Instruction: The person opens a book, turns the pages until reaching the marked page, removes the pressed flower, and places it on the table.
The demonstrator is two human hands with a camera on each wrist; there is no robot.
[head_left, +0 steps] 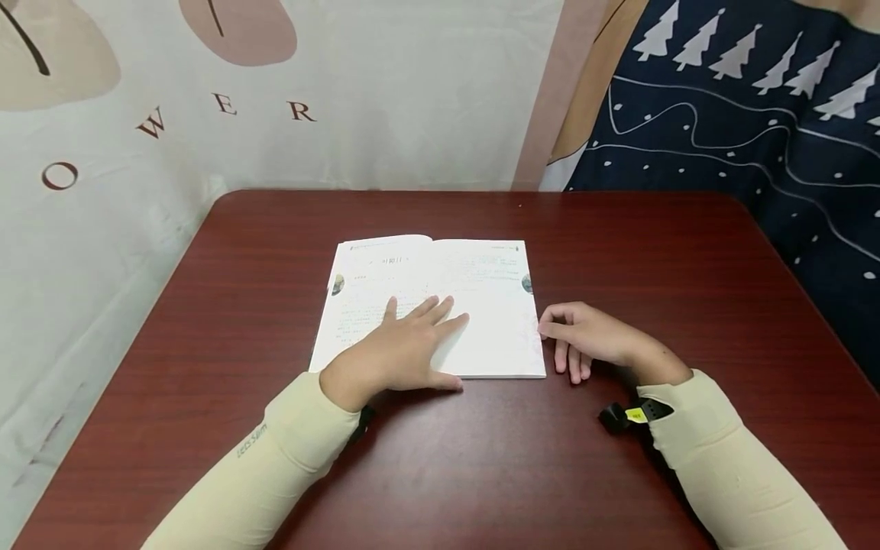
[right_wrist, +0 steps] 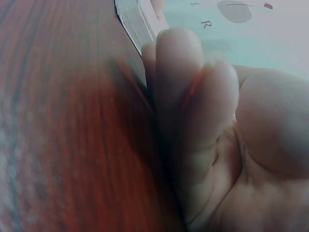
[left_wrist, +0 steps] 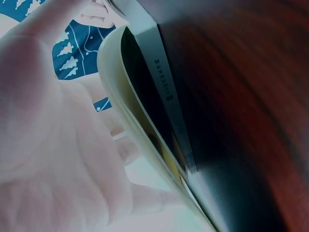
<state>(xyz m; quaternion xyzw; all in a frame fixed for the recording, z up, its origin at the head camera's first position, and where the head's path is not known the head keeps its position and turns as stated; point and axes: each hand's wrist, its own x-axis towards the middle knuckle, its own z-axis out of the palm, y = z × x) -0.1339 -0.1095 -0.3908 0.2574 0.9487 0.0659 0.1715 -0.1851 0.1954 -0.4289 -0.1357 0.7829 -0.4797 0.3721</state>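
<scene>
An open book [head_left: 491, 321] lies on the dark red table, its white pages carrying faint print and small round pictures near the outer edges. My left hand [head_left: 402, 347] rests on the left page and across the middle fold, fingers spread, thumb over the bottom edge. Beside the book's right edge, my right hand [head_left: 584, 336] has its thumb and index finger together at the page edge, pinching it; the other fingers hang curled toward the tabletop. In the left wrist view, the curved bottom edges of pages [left_wrist: 113, 72] stand above a pale printed strip [left_wrist: 166, 92].
The table [head_left: 227, 321] has rounded far corners. Behind it hangs a pale cloth [head_left: 426, 92] with letters, next to a dark blue cloth [head_left: 722, 122] with white trees. A black strap with a yellow label [head_left: 635, 415] is at the right wrist.
</scene>
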